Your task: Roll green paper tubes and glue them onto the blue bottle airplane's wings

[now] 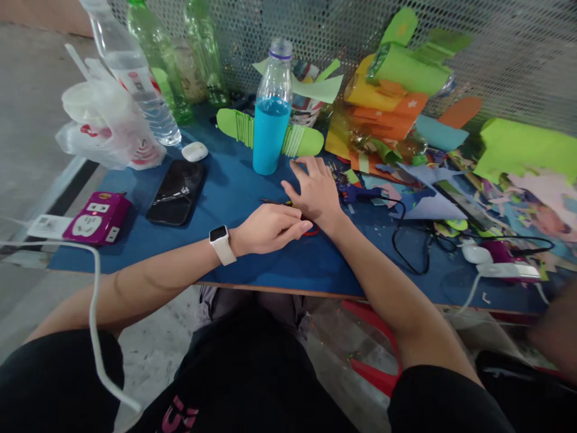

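Observation:
My left hand (268,228), with a watch (219,242) on its wrist, hovers low over the blue table, loosely bent, thumb apart from the fingers; nothing shows in it. Close by, my right hand (315,189) has its fingers spread, palm down, holding nothing visible. A red loop (312,230) and a thin dark tip peek out around the hands, perhaps scissors; the rest is covered. Just beyond my right fingertips stands an uncapped clear plastic bottle (272,129), blue in its lower part. Green pleated paper (303,141) with rounded ends sticks out on both sides behind it.
Left: a phone (177,192), white earbud case (195,151), purple power adapter (98,218), bagged cup (135,129) and water bottle (146,90). Right: a blue glue gun (358,193) with black cord, paper scraps (518,204) and paper-covered bottles (387,120). A mesh panel (315,30) rises behind.

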A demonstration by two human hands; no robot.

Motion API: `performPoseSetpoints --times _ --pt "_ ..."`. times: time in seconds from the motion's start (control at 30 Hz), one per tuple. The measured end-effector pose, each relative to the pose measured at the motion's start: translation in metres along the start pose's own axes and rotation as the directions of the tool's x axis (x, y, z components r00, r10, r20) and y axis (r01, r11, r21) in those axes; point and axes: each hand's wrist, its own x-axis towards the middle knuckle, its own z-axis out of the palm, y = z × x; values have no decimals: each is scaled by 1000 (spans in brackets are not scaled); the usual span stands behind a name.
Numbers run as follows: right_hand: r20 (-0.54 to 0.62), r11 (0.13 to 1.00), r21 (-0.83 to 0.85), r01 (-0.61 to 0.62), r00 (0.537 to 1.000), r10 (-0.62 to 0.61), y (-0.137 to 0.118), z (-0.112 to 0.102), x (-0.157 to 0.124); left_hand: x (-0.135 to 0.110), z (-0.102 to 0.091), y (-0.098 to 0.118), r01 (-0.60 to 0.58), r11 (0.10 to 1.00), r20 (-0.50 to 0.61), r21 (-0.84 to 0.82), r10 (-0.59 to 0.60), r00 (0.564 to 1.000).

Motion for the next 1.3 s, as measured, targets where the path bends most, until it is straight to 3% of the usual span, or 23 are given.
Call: performPoseSetpoints --times 0.53,0.8,0.93,1.3 --pt "34 999 -29 -13 999 14 -6 1 2 -1 5 4 -45 999 78 0 45 996" --pt "24 999 48 12 1000 -13 -7 2 -4 2 4 6 -140 989 12 -36 141 990" --pt "2 998 70 -2 1000 2 -12 3 0 3 6 6 -136 990 42 -32 137 990" --pt "72 999 35 0 997 -2 -15 2 2 3 7 8 -85 996 109 -7 85 990"
